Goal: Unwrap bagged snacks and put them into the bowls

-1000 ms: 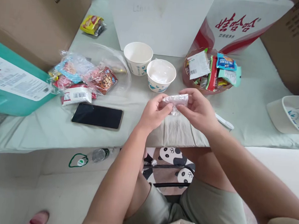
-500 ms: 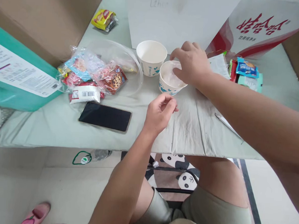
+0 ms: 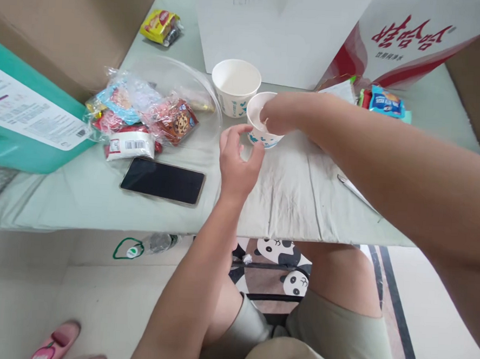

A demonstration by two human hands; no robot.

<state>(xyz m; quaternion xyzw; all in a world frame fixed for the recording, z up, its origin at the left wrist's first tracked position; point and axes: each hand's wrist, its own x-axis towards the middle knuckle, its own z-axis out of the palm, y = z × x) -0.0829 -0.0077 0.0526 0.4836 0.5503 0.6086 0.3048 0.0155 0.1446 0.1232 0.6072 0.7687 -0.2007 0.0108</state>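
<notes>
Two white paper cups with blue prints stand side by side on the cloth-covered table. My right hand [image 3: 280, 112] reaches down into the smaller, nearer paper cup [image 3: 254, 112]; its fingertips are inside the rim, and what they touch there is hidden. Just in front of that cup is my left hand [image 3: 240, 160], thumb and fingers apart and curved toward the cup's side, with nothing held. The larger paper cup [image 3: 235, 87] stands behind and to the left, its inside bare where I can see it.
A clear plastic lid-like tray [image 3: 216, 126] holds several wrapped snacks [image 3: 126, 105]. A phone [image 3: 162, 181] lies near the table edge. A knife-like tool [image 3: 355, 189] lies under my right forearm. More snack packets [image 3: 387, 102] sit at the right, with boxes behind.
My right hand has dipped from above the cup's rim into the smaller cup. My left hand has moved left and up, its fingers opening from a pinch beside the cup.
</notes>
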